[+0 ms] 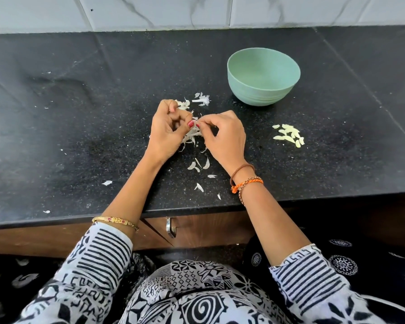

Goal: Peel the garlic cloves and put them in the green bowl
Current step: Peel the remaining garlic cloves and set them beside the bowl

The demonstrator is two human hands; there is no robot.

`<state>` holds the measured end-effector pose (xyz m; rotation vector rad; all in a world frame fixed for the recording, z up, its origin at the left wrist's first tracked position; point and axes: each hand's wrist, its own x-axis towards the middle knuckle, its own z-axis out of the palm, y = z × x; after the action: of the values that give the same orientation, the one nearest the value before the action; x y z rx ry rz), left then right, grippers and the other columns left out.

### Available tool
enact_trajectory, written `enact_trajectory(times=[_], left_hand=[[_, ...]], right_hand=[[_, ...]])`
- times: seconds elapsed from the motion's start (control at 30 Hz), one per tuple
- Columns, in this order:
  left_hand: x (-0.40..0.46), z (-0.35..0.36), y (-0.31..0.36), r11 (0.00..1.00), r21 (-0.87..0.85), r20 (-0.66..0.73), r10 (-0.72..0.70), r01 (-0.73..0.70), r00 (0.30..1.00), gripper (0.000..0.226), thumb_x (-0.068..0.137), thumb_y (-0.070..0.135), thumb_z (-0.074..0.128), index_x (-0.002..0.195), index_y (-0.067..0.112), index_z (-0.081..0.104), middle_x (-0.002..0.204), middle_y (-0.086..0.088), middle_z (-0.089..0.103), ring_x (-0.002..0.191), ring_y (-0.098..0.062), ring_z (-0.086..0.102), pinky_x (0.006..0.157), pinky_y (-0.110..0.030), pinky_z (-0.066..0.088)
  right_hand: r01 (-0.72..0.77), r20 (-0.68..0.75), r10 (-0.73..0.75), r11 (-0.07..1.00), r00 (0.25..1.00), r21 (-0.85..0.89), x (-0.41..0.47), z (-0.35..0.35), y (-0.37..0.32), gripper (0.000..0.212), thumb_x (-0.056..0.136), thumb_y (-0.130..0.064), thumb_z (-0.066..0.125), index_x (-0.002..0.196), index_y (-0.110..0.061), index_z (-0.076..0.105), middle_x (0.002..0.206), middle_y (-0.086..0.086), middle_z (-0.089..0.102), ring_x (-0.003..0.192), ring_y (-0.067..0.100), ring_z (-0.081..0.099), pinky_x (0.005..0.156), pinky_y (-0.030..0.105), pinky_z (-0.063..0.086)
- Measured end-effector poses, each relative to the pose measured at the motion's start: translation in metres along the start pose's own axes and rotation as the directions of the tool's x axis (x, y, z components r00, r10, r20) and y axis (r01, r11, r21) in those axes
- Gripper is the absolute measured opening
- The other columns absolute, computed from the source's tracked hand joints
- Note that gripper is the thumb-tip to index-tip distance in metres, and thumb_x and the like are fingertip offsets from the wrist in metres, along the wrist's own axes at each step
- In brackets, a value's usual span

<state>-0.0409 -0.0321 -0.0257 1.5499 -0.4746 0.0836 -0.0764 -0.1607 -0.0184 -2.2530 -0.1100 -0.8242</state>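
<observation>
Together, left hand (167,130) and right hand (222,134) pinch garlic clove (195,120) — green bowl (263,77) beyond

Green bowl (263,77), black speckled counter (80,127), pale yellow cloves (289,135), black-white patterned sleeves (98,253)

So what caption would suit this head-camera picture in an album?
Both hands, left hand and right hand, peel garlic over scattered skins; peeled cloves wait beside the empty green bowl.

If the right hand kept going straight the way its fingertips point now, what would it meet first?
The right hand points left, fingertips pinching at the garlic clove; just beyond is the left hand, whose thumb is practically touching already. Depth looks about level.
</observation>
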Motion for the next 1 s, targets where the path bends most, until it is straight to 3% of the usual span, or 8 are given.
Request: enact_trajectory(times=[0.13, 0.2, 0.3, 0.4, 0.5, 0.77, 0.9, 1.0], left_hand=[[-0.0031, 0.0023, 0.0046, 0.999, -0.049, 0.026, -0.015, 0.017, 1.000, 0.027, 0.081, 0.000, 0.048, 0.082, 0.020, 0.029, 0.066, 0.011, 0.056, 0.056, -0.002, 0.043, 0.054, -0.015, 0.035], [-0.0023, 0.0014, 0.0071, 0.995, -0.090, -0.055, -0.050, 0.045, 0.997, 0.019, 0.082, 0.002, 0.043, 0.083, 0.019, 0.035, 0.062, 0.008, 0.049, 0.054, -0.001, 0.041, 0.055, -0.015, 0.036], [-0.0004, -0.0025, 0.0062, 0.997, 0.048, -0.101, -0.047, 0.052, 0.994, 0.007, 0.089, 0.015, 0.047, 0.085, 0.020, 0.049, 0.051, 0.004, 0.042, 0.046, -0.006, 0.033, 0.052, -0.029, 0.036], [-0.0005, -0.0016, 0.0065, 0.979, 0.205, 0.008, -0.012, 0.011, 1.000, 0.005, 0.089, 0.016, 0.056, 0.087, 0.018, 0.060, 0.046, 0.013, 0.049, 0.043, 0.000, 0.037, 0.050, -0.017, 0.035], [0.0002, -0.0010, 0.0076, 0.966, 0.259, 0.008, 0.026, -0.027, 1.000, 0.006, 0.084, 0.019, 0.060, 0.083, 0.019, 0.066, 0.063, 0.010, 0.057, 0.054, 0.003, 0.045, 0.056, -0.009, 0.035], [-0.0006, -0.0023, 0.0088, 0.940, 0.342, -0.045, 0.014, 0.003, 0.999, 0.013, 0.084, 0.023, 0.056, 0.089, 0.021, 0.067, 0.061, 0.026, 0.063, 0.066, 0.005, 0.054, 0.070, -0.019, 0.042], [0.0000, -0.0016, 0.0052, 0.915, 0.404, -0.043, 0.041, -0.020, 0.998, 0.034, 0.084, 0.026, 0.053, 0.072, -0.001, 0.070, 0.064, -0.021, 0.064, 0.065, -0.025, 0.051, 0.071, -0.025, 0.040], [-0.0012, 0.0003, 0.0065, 0.879, 0.474, -0.070, 0.091, -0.047, 0.993, 0.042, 0.084, 0.023, 0.052, 0.056, -0.009, 0.057, 0.051, -0.022, 0.052, 0.056, -0.017, 0.036, 0.063, -0.010, 0.034]], right_hand=[[-0.177, -0.002, 0.177, 0.984, 0.984, 0.022, 0.0026, -0.0030, 0.0032, 0.010, 0.084, -0.018, 0.063, 0.083, -0.015, 0.073, 0.077, 0.002, 0.070, 0.081, 0.022, 0.057, 0.066, 0.030, 0.041], [-0.205, 0.002, 0.205, 0.978, 0.979, 0.035, 0.0033, -0.0042, 0.0026, 0.011, 0.085, -0.016, 0.062, 0.084, -0.014, 0.073, 0.078, 0.002, 0.069, 0.082, 0.022, 0.056, 0.066, 0.027, 0.038], [-0.133, 0.079, 0.130, 0.991, 0.988, 0.025, 0.0021, -0.0039, -0.0010, 0.013, 0.087, -0.013, 0.058, 0.087, -0.011, 0.071, 0.079, 0.003, 0.069, 0.085, 0.025, 0.056, 0.069, 0.033, 0.041], [-0.074, 0.130, 0.076, 0.997, 0.989, -0.021, 0.0024, -0.0026, -0.0014, 0.014, 0.087, -0.010, 0.057, 0.091, -0.010, 0.070, 0.076, 0.005, 0.067, 0.086, 0.027, 0.055, 0.072, 0.040, 0.043], [-0.062, 0.132, 0.068, 0.997, 0.989, -0.048, 0.0029, -0.0029, -0.0018, 0.015, 0.086, -0.007, 0.056, 0.091, -0.010, 0.070, 0.078, 0.004, 0.068, 0.088, 0.027, 0.054, 0.074, 0.041, 0.042], [0.023, 0.083, -0.014, 0.995, 0.996, -0.102, 0.0008, -0.0014, -0.0041, 0.013, 0.079, -0.004, 0.058, 0.076, -0.010, 0.070, 0.066, 0.003, 0.065, 0.077, 0.028, 0.057, 0.066, 0.036, 0.038], [0.115, 0.016, -0.114, 0.983, 0.993, -0.146, -0.0012, -0.0005, -0.0053, 0.015, 0.070, -0.004, 0.060, 0.062, -0.014, 0.067, 0.055, -0.003, 0.060, 0.068, 0.025, 0.057, 0.061, 0.027, 0.029], [0.190, 0.018, -0.190, 0.964, 0.982, -0.186, -0.0013, 0.0007, -0.0035, 0.012, 0.070, -0.007, 0.062, 0.062, -0.014, 0.066, 0.056, -0.004, 0.060, 0.068, 0.023, 0.056, 0.062, 0.025, 0.025]])
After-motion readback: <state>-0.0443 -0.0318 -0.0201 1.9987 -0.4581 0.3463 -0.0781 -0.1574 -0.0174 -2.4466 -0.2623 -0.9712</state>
